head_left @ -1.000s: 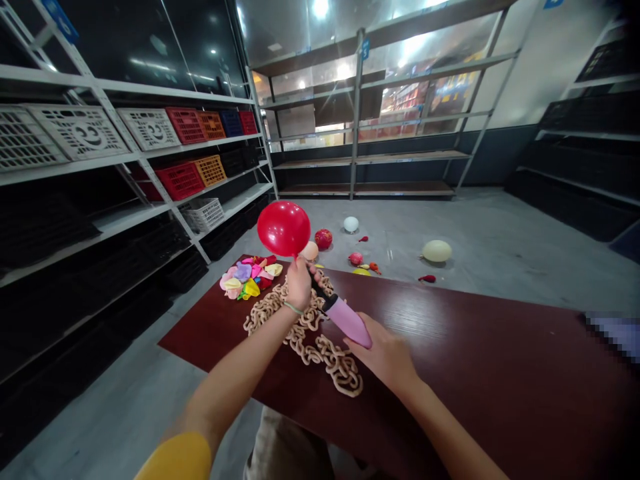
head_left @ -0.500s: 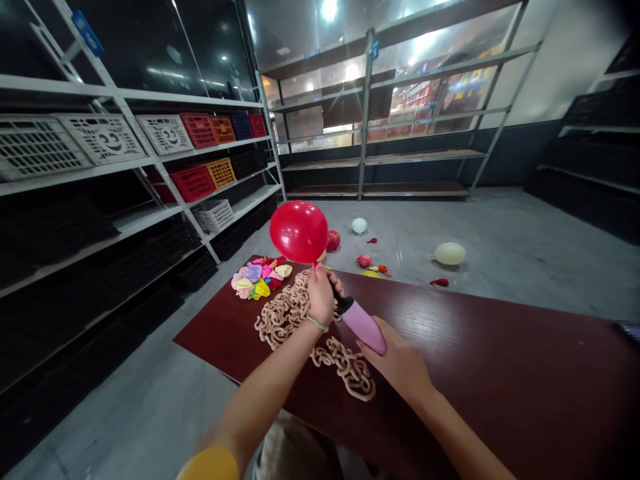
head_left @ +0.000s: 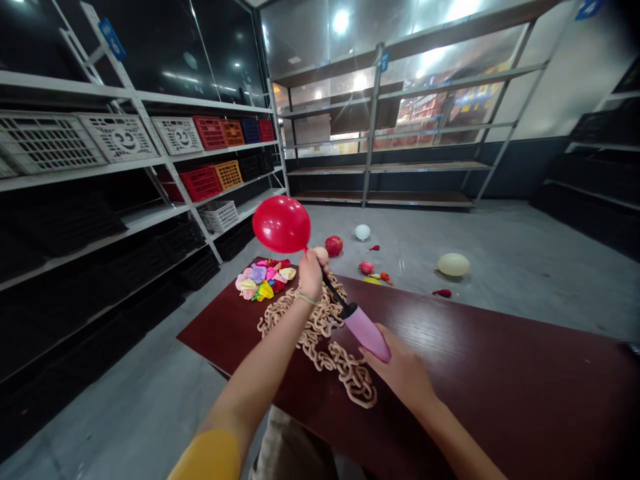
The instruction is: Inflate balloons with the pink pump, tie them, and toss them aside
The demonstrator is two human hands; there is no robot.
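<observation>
Shut around the neck of an inflated red balloon (head_left: 281, 225), my left hand (head_left: 311, 275) is raised over the table's far side. The same hand is at the far end of a pink and black balloon pump (head_left: 369, 332); its fingers hide where pump and balloon meet. My right hand (head_left: 403, 370) is wrapped around the pump's pink body. Between the hands, a black rod of the pump shows. Below them, a heap of beige, chain-like links (head_left: 320, 327) lies on the dark red-brown table (head_left: 475, 373). Several uninflated balloons (head_left: 263, 279) in mixed colours are piled left of it.
Inflated balloons lie on the floor beyond the table, among them a white one (head_left: 363, 232) and a cream one (head_left: 453, 265). Shelving with plastic crates (head_left: 210, 132) stands to the left. Another metal rack (head_left: 373, 127) spans the back.
My left hand has moved left with the red balloon, away from the right hand. More of the pump's black rod shows between them. The view has shifted slightly.
</observation>
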